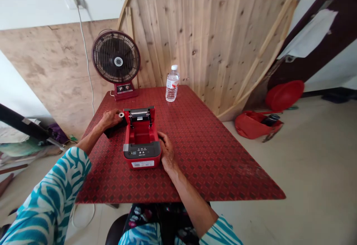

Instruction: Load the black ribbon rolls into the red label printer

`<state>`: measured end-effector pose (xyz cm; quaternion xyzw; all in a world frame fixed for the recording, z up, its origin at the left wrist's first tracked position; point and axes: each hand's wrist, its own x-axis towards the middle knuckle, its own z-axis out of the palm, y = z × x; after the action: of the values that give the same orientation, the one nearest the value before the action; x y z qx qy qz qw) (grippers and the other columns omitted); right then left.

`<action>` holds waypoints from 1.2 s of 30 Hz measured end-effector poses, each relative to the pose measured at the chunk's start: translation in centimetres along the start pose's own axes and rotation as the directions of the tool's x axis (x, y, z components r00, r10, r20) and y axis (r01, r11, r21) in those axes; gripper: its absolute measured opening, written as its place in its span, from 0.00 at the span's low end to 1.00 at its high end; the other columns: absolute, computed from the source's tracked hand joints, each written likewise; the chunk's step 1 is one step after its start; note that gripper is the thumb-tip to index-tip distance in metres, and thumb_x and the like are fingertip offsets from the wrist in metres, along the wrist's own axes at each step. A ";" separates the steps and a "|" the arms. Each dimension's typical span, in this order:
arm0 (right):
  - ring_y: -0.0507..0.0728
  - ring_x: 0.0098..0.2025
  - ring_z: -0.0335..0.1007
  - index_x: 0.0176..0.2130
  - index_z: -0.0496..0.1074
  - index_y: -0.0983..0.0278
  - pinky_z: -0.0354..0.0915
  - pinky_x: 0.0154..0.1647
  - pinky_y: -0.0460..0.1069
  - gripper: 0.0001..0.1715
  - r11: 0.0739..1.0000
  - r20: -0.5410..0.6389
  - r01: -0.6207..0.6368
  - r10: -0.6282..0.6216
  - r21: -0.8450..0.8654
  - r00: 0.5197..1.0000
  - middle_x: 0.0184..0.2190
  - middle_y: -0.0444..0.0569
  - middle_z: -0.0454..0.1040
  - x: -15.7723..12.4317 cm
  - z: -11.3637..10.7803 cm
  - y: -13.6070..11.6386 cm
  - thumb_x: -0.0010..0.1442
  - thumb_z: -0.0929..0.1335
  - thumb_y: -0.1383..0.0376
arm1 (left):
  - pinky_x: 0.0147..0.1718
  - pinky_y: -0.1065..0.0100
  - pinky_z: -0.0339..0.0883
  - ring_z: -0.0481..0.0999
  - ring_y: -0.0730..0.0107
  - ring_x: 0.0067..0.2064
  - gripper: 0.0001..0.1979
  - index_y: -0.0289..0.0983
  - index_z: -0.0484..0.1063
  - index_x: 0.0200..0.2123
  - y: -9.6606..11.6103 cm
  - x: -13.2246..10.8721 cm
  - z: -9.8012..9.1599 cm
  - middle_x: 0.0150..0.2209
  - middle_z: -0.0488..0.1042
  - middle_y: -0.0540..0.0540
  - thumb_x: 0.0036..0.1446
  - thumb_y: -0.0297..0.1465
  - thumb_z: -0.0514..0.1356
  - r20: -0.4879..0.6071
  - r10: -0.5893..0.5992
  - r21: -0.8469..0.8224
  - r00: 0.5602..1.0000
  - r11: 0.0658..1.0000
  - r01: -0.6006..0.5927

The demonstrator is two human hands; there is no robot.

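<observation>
A small red printer [141,141] with a grey button panel sits on the red patterned table [212,155], its lid tipped open at the back and its paper bay bare. My left hand [110,119] is closed on a small white paper roll [121,115] beside the printer's left rear corner, resting over a black object. My right hand [165,149] lies against the printer's right side, fingers curled on the casing.
A dark red table fan [117,62] stands at the table's far left, a clear water bottle [172,83] at the far middle. A round wooden board leans on the wall behind. Red bag [255,124] and red basin [284,94] lie on the floor right.
</observation>
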<state>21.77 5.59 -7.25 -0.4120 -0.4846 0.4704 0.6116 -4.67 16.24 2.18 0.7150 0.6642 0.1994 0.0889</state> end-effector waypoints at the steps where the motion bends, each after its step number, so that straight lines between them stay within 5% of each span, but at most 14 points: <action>1: 0.59 0.53 0.70 0.48 0.72 0.58 0.63 0.56 0.56 0.19 1.000 0.002 0.002 -0.002 0.001 1.000 0.48 0.48 0.76 0.0 0.0 0.0 0.60 0.63 0.57 | 0.52 0.56 0.65 0.77 0.53 0.48 0.14 0.37 0.75 0.41 -0.1 -0.4 -0.4 0.43 0.80 0.42 0.49 0.33 0.61 -0.021 -0.006 -0.115 1.000 0.993 0.003; 5: 0.59 0.53 0.69 0.48 0.72 0.58 0.62 0.57 0.56 0.18 1.000 0.002 0.019 -0.019 -0.008 1.000 0.48 0.47 0.76 0.1 0.1 0.3 0.60 0.62 0.58 | 0.34 0.69 0.70 0.77 0.66 0.33 0.16 0.36 0.72 0.37 0.0 -3.5 -3.7 0.32 0.78 0.48 0.43 0.36 0.66 -0.047 0.005 -0.650 0.999 0.759 -0.034; 8: 0.58 0.53 0.69 0.48 0.72 0.58 0.61 0.57 0.56 0.18 0.999 -0.005 0.036 -0.036 -0.006 0.999 0.48 0.47 0.76 0.3 0.3 0.6 0.60 0.62 0.59 | 0.27 0.73 0.67 0.73 0.73 0.26 0.19 0.36 0.73 0.39 1.3 -6.5 -6.5 0.29 0.77 0.49 0.43 0.37 0.69 -0.004 0.045 -0.808 0.999 0.589 -0.030; 10: 0.58 0.52 0.69 0.48 0.72 0.57 0.62 0.57 0.56 0.18 0.999 -0.011 0.047 -0.047 0.000 0.999 0.48 0.47 0.76 0.3 0.3 0.9 0.61 0.62 0.59 | 0.24 0.73 0.67 0.74 0.72 0.25 0.22 0.36 0.74 0.43 3.0 -8.2 -7.5 0.28 0.77 0.49 0.46 0.39 0.70 0.070 0.098 -0.821 0.993 0.570 0.002; 14: 0.58 0.52 0.69 0.47 0.72 0.57 0.62 0.57 0.56 0.18 0.997 -0.011 0.076 -0.076 -0.003 0.997 0.47 0.47 0.75 0.4 0.5 0.9 0.60 0.62 0.59 | 0.34 0.68 0.72 0.79 0.64 0.35 0.22 0.36 0.75 0.46 7.3 -9.5 -6.8 0.34 0.80 0.45 0.49 0.40 0.67 0.177 0.321 -0.616 0.930 0.774 -0.150; 18: 0.58 0.51 0.69 0.47 0.72 0.59 0.62 0.57 0.56 0.18 0.995 -0.003 0.098 -0.098 -0.036 0.995 0.46 0.48 0.75 0.5 0.6 0.6 0.60 0.61 0.59 | 0.36 0.66 0.72 0.79 0.65 0.36 0.19 0.37 0.71 0.49 10.8 -9.1 -4.6 0.36 0.80 0.46 0.55 0.37 0.62 0.219 0.400 -0.248 0.890 0.905 -0.346; 25: 0.56 0.52 0.69 0.47 0.72 0.58 0.62 0.57 0.54 0.19 0.992 -0.011 0.111 -0.112 -0.064 0.994 0.46 0.48 0.74 0.6 0.9 0.4 0.60 0.60 0.63 | 0.46 0.61 0.70 0.78 0.54 0.49 0.16 0.40 0.74 0.51 13.1 -7.6 -2.7 0.49 0.78 0.41 0.59 0.33 0.59 0.391 0.346 0.357 0.853 0.797 -0.487; 29: 0.56 0.52 0.68 0.48 0.72 0.58 0.62 0.58 0.54 0.19 0.991 -0.007 0.115 -0.116 -0.072 0.993 0.47 0.48 0.74 0.6 1.0 0.4 0.60 0.59 0.65 | 0.46 0.60 0.69 0.77 0.51 0.51 0.15 0.39 0.75 0.48 13.6 -6.3 -1.5 0.48 0.79 0.39 0.57 0.31 0.60 0.470 0.262 0.383 0.843 0.800 -0.462; 36: 0.56 0.52 0.68 0.48 0.72 0.58 0.61 0.59 0.54 0.19 0.989 -0.004 0.125 -0.125 -0.073 0.992 0.47 0.47 0.74 0.6 0.9 0.1 0.59 0.60 0.65 | 0.42 0.69 0.69 0.79 0.63 0.43 0.12 0.39 0.77 0.41 12.6 -4.4 -0.6 0.41 0.81 0.48 0.52 0.29 0.62 0.549 0.284 0.161 0.786 0.887 -0.433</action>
<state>20.89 6.23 -7.09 -0.4049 -0.5237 0.4114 0.6265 6.40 10.52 6.92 0.8609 0.4879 -0.0794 0.1204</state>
